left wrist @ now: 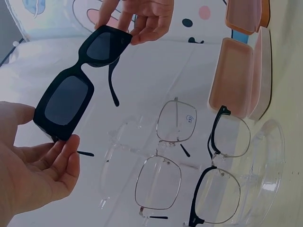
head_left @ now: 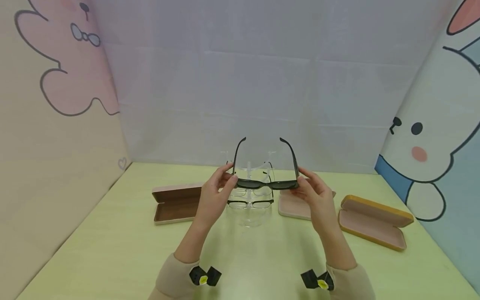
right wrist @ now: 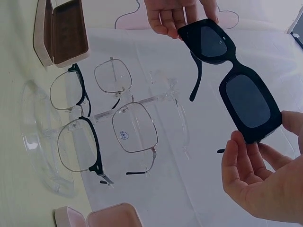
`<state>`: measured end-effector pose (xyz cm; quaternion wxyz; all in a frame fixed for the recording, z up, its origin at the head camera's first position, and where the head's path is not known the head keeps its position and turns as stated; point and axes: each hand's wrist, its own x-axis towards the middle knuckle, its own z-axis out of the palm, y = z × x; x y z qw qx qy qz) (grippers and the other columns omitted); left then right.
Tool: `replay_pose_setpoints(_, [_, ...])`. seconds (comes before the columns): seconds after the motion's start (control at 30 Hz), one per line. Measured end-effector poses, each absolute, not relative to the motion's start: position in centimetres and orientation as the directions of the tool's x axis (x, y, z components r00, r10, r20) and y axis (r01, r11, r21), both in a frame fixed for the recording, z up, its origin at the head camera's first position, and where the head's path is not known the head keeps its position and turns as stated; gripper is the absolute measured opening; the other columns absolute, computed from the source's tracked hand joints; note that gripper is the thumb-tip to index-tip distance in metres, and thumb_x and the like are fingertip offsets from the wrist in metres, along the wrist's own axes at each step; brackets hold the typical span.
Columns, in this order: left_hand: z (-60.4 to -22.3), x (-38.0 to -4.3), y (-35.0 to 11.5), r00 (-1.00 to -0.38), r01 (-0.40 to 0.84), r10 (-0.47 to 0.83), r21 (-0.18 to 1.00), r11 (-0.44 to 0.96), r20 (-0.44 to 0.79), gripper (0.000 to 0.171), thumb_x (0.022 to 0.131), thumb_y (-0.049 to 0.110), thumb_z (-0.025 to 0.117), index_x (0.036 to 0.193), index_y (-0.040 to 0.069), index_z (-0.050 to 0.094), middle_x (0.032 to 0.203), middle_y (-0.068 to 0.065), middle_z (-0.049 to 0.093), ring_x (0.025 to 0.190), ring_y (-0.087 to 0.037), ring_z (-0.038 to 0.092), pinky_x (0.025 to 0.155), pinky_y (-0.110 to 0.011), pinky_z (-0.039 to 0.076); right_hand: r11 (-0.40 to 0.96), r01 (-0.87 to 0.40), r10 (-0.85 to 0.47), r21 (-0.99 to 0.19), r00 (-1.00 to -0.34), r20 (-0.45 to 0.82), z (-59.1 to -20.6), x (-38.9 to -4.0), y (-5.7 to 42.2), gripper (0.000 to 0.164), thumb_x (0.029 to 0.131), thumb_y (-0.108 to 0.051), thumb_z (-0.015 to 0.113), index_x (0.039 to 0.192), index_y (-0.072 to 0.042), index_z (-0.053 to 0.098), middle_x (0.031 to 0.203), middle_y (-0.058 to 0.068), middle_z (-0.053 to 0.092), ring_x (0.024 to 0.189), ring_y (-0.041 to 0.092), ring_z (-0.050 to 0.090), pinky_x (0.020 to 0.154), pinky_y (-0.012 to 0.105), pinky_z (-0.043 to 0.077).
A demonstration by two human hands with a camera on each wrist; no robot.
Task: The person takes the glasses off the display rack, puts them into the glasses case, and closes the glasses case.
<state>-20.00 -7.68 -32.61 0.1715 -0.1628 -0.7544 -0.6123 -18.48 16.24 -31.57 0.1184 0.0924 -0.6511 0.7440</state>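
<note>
Black thick-framed sunglasses [head_left: 267, 184] are held up between both hands, temples unfolded and pointing away from the person. My left hand [head_left: 215, 193] pinches the left end of the frame at the hinge, thumb on one side and fingers on the other. At the opposite end my right hand [head_left: 315, 198] grips the frame likewise. Behind and below them a clear acrylic display stand [head_left: 250, 222] bears two pairs of glasses. Its lower pair, half-rimmed glasses [left wrist: 201, 196], has black brow bars; above sits a pair of thin metal-rimmed glasses [right wrist: 135, 127].
An open brown-lined case [head_left: 176, 206] lies left of the stand. To the right are a pale pink case [head_left: 294, 205], partly behind the right hand, and an open mustard-yellow case [head_left: 375, 223]. A white cloth backdrop [head_left: 262, 91] closes off the table's far edge.
</note>
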Motion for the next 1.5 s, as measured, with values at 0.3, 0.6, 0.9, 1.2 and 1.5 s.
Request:
replay_pose_setpoints(0.3, [-32.2, -19.7, -7.9, -0.894, 0.446, 0.05, 0.878, 0.172, 0.445, 0.039, 0.091, 0.027, 0.055, 0.128, 0.018, 0.052, 0.09, -0.007, 0.063, 0.084, -0.015, 0.06, 0.088, -0.036, 0.045, -0.138, -0.308, 0.101, -0.941, -0.95, 0.296, -31.4, -17.9, 16.0, 0.041, 0.093, -0.014, 0.051, 0.13, 0.003, 0.044, 0.087, -0.005, 0.063, 0.077, 0.01, 0.063, 0.077, 0.026, 0.052])
replay_pose_setpoints(0.6, [-31.8, -19.3, -7.9, -0.911, 0.413, 0.056, 0.902, 0.123, 0.409, 0.04, 0.09, 0.028, 0.058, 0.129, 0.019, 0.051, 0.09, -0.008, 0.062, 0.085, -0.014, 0.06, 0.088, -0.033, 0.045, -0.167, -0.329, 0.132, -0.929, -0.942, 0.31, -31.2, -17.5, 15.7, 0.037, 0.092, -0.01, 0.053, 0.126, 0.001, 0.048, 0.08, -0.004, 0.063, 0.075, 0.011, 0.064, 0.075, 0.028, 0.053])
replay_pose_setpoints(0.9, [-31.4, -18.8, -7.8, -0.909, 0.417, 0.049, 0.903, 0.103, 0.414, 0.039, 0.089, 0.023, 0.059, 0.128, 0.018, 0.053, 0.091, -0.009, 0.062, 0.085, -0.012, 0.06, 0.088, -0.033, 0.045, -0.11, -0.346, 0.135, -0.932, -0.934, 0.33, -30.9, -17.2, 15.8, 0.037, 0.09, -0.008, 0.056, 0.124, 0.004, 0.05, 0.078, -0.004, 0.063, 0.071, 0.012, 0.062, 0.074, 0.025, 0.052])
replay_pose_setpoints(1.2, [-31.3, -18.7, -7.9, -0.911, 0.412, 0.057, 0.906, 0.097, 0.408, 0.04, 0.089, 0.022, 0.058, 0.129, 0.018, 0.052, 0.092, -0.009, 0.063, 0.087, -0.012, 0.06, 0.09, -0.033, 0.044, -0.047, -0.33, 0.12, -0.943, -0.939, 0.323, -30.6, -17.1, 15.9, 0.04, 0.091, -0.012, 0.055, 0.127, 0.004, 0.049, 0.086, -0.008, 0.063, 0.072, 0.01, 0.061, 0.079, 0.023, 0.049])
replay_pose_setpoints(1.5, [-31.5, -18.8, -7.7, -0.914, 0.406, 0.071, 0.905, 0.128, 0.4, 0.042, 0.09, 0.025, 0.057, 0.131, 0.017, 0.05, 0.094, -0.009, 0.065, 0.086, -0.01, 0.061, 0.091, -0.034, 0.044, 0.016, -0.309, 0.085, -0.951, -0.947, 0.309, -30.2, -16.9, 16.3, 0.041, 0.092, -0.016, 0.054, 0.127, 0.004, 0.049, 0.102, -0.014, 0.063, 0.074, 0.009, 0.06, 0.083, 0.019, 0.045])
